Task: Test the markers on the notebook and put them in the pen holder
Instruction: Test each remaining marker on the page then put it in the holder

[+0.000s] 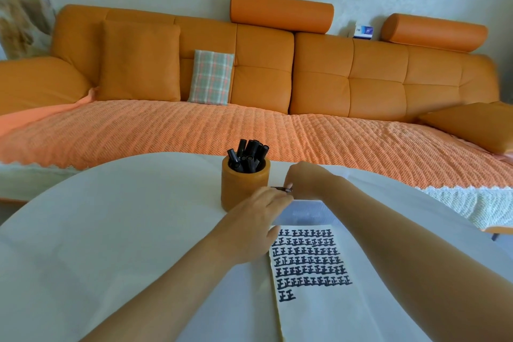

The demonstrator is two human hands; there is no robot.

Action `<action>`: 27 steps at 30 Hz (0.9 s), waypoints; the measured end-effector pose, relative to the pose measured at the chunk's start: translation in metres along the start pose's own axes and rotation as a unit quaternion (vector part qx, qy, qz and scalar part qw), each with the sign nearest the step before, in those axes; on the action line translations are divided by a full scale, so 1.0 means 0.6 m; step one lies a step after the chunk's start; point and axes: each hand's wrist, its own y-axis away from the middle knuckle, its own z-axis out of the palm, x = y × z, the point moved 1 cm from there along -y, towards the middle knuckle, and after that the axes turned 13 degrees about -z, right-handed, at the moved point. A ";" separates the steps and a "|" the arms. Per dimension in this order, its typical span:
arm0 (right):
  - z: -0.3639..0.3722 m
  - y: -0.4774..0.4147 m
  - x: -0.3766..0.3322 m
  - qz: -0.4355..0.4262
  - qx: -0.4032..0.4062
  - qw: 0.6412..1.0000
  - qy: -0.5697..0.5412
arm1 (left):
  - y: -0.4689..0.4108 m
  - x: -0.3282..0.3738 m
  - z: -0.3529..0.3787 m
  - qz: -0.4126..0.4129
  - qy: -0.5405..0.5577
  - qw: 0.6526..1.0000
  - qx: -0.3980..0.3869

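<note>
An orange round pen holder stands on the white table and holds several black markers. Just right of it, both hands meet on one black marker held level above the table. My left hand grips its left end and my right hand grips its right end. The notebook page lies below the hands, with rows of black test marks on it. A clear plastic box sits under the hands, partly hidden.
The white round table stretches to the left of the holder. Behind it runs an orange sofa with a woven orange cover, a plaid cushion and orange pillows.
</note>
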 end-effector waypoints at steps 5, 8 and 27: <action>-0.007 0.020 0.008 0.025 0.100 0.993 -0.062 | -0.010 -0.003 -0.013 0.005 -0.008 1.000 0.012; -0.017 0.051 0.004 0.038 0.181 0.975 -0.124 | -0.010 -0.004 -0.016 -0.034 0.009 0.999 0.007; 0.052 0.270 -0.084 0.048 0.319 0.595 -0.737 | 0.079 0.076 -0.034 -0.133 0.105 0.986 0.010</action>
